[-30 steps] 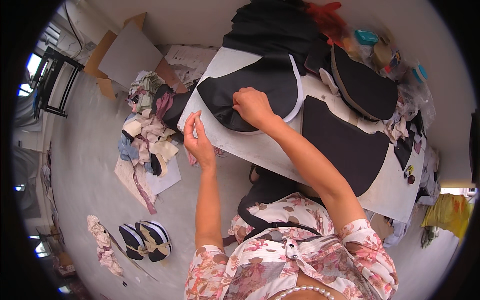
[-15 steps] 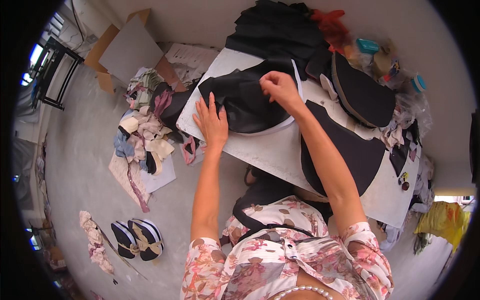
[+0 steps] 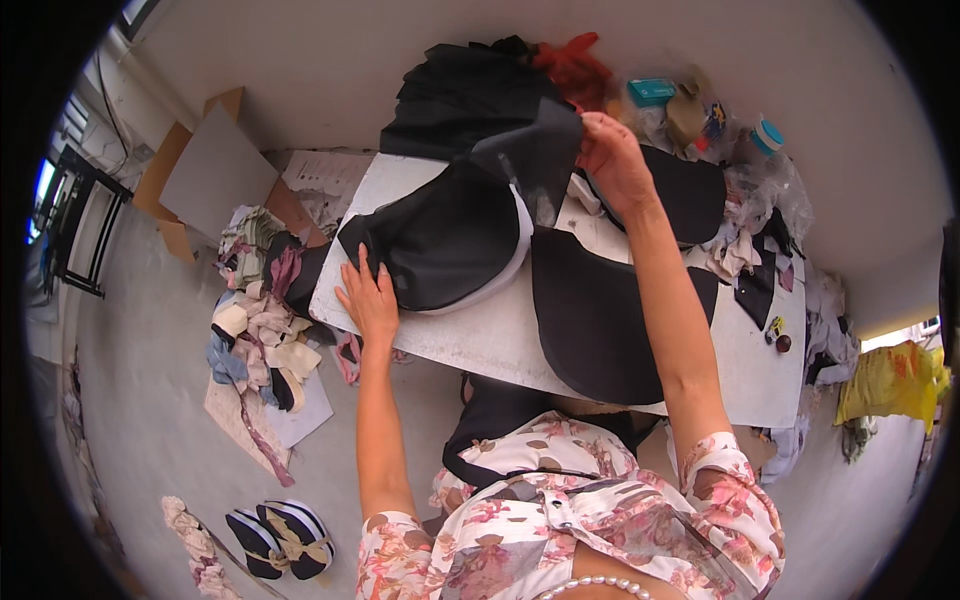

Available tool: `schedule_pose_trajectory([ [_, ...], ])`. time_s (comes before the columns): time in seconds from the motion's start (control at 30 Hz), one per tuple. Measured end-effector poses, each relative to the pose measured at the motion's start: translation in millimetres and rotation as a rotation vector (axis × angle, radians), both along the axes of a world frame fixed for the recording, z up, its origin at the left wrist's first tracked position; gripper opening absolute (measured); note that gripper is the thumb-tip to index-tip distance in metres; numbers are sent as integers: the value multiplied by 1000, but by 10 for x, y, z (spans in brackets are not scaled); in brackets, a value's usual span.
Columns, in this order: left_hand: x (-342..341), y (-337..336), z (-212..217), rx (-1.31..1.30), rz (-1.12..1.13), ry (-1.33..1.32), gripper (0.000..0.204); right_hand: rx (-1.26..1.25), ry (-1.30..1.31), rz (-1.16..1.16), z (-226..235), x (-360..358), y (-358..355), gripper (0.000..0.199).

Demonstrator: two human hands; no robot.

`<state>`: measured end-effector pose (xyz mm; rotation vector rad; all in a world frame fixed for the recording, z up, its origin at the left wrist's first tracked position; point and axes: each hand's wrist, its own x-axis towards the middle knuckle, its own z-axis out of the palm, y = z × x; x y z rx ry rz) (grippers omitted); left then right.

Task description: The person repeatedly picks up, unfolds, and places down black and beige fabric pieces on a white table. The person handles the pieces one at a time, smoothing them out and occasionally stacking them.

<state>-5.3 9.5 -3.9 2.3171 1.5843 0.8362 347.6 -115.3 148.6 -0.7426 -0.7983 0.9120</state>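
A piece of shiny black fabric (image 3: 440, 245) lies over a rounded pad with a white edge (image 3: 470, 298) on the white tabletop. My left hand (image 3: 372, 300) rests with fingers spread on the fabric's left end, at the pad's near left side. Raised beyond the pad's right side, my right hand (image 3: 618, 165) pinches a lifted corner of the same fabric, which hangs in a fold below the fingers. A flat black curved piece (image 3: 600, 315) lies under my right forearm. Behind that forearm stands a thick black pad (image 3: 685, 190), partly hidden.
More black fabric (image 3: 450, 105) is piled at the table's far end, beside a red bag (image 3: 575, 70). Scraps, clear plastic and a teal box (image 3: 651, 92) crowd the far right. Cloth scraps (image 3: 270, 340) and an open carton (image 3: 215, 165) are on the floor at left.
My right hand has moved up and away from the pad, lifting the fabric's far corner. My left hand stays on the left end. The whole view has shifted somewhat.
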Motion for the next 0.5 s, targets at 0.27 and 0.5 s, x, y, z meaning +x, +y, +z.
schedule_pose_trajectory([
  [0.27, -77, -15, 92, 96, 45, -138, 62, 247, -206, -73, 932, 409, -816, 24],
  [0.5, 583, -885, 1207, -763, -812, -1227, 51, -42, -673, 52, 923, -355, -1133, 12],
])
